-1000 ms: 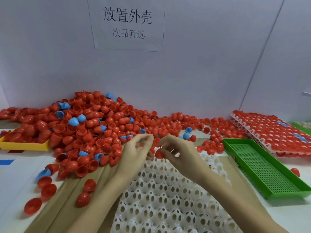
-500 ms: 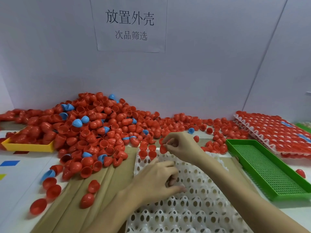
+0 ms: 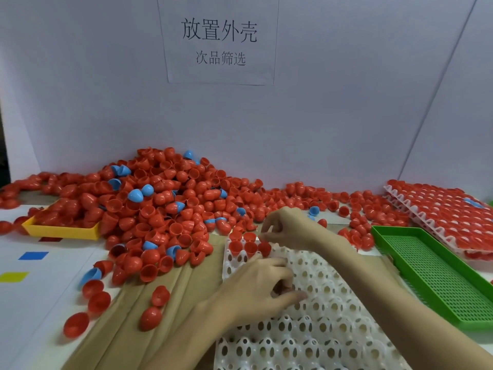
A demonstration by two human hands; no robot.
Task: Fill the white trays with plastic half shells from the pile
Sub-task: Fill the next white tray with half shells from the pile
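Both hands over the white tray, first shells going in at its far corner

Big heap of red and blue half shells (image 3: 160, 198) banked against the back wall, too many to count; the white tray (image 3: 320, 316) runs lengthwise away from the person, with five red shells (image 3: 241, 247) seated open side up at its far left corner. Left hand (image 3: 262, 292) sits on the tray, fingers curled, thumb tip on the plastic, whether it holds anything I cannot tell. Right hand (image 3: 286, 227) hovers at the far edge, fingertips pinched together right by the fifth shell. One filled tray (image 3: 437, 209) far right, one green tray (image 3: 437, 276) beside it, one yellow tray (image 3: 64, 231) left
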